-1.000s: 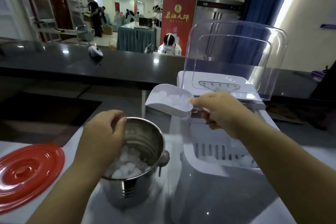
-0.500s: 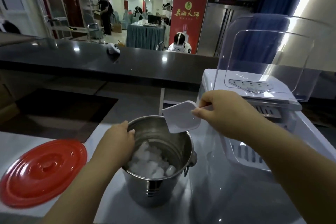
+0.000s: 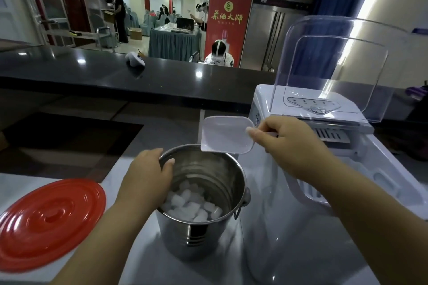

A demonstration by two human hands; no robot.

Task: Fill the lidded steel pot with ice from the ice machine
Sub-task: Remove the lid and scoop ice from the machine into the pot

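A steel pot (image 3: 199,231) stands on the white counter, with ice cubes (image 3: 192,206) covering its bottom. My left hand (image 3: 148,173) grips the pot's left rim, thumb inside. My right hand (image 3: 284,141) pinches the handle of a white plastic scoop (image 3: 225,135), which is held tipped over the pot's far rim and looks empty. The white ice machine (image 3: 328,169) stands to the right, its clear lid (image 3: 335,69) raised. The pot's red lid (image 3: 49,222) lies flat at the left.
A black raised counter (image 3: 92,74) runs across behind, with a small white device (image 3: 135,59) on it. A dark recess (image 3: 58,146) lies left of the pot. People and tables fill the room beyond.
The scoop came from the ice machine full of ice, tipped over the pot and emptied. More ice lies in the pot. My left hand stayed on the rim.
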